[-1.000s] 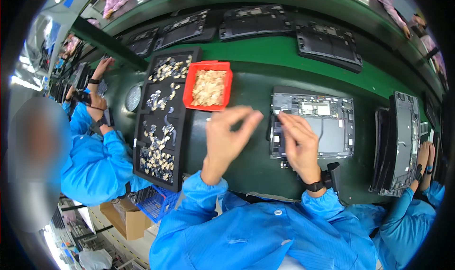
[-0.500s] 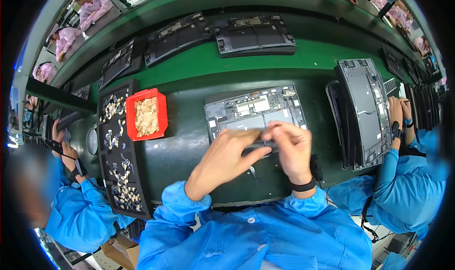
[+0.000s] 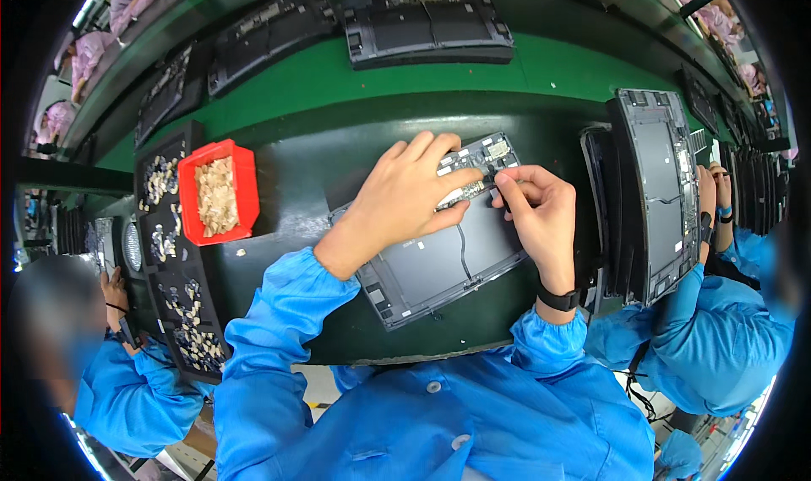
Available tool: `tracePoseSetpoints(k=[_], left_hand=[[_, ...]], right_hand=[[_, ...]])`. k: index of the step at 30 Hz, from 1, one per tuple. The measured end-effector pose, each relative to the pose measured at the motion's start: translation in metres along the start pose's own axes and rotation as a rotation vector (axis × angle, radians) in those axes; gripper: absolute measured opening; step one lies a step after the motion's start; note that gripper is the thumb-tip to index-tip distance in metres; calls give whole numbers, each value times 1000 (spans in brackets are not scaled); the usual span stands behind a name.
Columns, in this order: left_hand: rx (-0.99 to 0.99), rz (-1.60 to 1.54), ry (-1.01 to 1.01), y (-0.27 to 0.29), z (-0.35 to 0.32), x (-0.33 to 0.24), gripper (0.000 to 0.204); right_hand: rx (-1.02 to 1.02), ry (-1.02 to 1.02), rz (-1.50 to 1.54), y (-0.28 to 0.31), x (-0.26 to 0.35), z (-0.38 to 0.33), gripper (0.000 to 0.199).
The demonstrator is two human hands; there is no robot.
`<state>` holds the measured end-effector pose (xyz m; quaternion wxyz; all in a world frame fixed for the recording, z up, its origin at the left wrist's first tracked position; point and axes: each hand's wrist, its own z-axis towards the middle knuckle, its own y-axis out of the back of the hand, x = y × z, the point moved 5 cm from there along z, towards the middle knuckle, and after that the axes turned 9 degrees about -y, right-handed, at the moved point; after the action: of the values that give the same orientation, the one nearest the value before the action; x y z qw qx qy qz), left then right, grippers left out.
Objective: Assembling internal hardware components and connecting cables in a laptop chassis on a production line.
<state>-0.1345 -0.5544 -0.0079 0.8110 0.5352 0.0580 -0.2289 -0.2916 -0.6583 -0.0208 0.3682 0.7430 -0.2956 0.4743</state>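
Note:
An opened laptop base (image 3: 422, 278) lies at an angle in front of me, with its circuit board (image 3: 496, 152) along the far side and a large flat grey battery with a dark cable nearer to me. Over the board's left part my left hand (image 3: 401, 195) is spread, its fingers resting on the base. My right hand (image 3: 541, 211) pinches thumb and fingertips together at the board's right end. Whatever sits in that pinch is too small or hidden to make out. A dark band (image 3: 557, 299) circles the right wrist.
To the left, a red bin (image 3: 245, 185) of pale tan pieces stands beside a black tray (image 3: 160, 270) scattered with small parts. Laptop bases (image 3: 655, 194) are stacked at the right; more lie on the green strip (image 3: 405, 80) at the back. Co-workers (image 3: 139, 388) flank me on both sides.
Both hands have come down onto the laptop base from in front of it, the left one spreading out. The base now sits turned, nearer to me. The whole view has shifted a little.

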Motion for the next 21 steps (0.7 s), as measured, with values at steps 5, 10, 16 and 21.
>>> tracePoseSetpoints(k=[5,10,16,21], left_hand=[[-56,-20,38,-1,0,4,34],[-145,-13,14,-3,-6,8,31],[-157,-15,26,-3,-7,7,33],[-156,-19,36,-4,-5,7,34]], right_hand=[[41,-41,-75,-7,2,15,17],[43,-75,-155,-9,4,15,17],[37,-54,-193,-11,5,13,16],[29,-70,-185,-10,5,12,16]])
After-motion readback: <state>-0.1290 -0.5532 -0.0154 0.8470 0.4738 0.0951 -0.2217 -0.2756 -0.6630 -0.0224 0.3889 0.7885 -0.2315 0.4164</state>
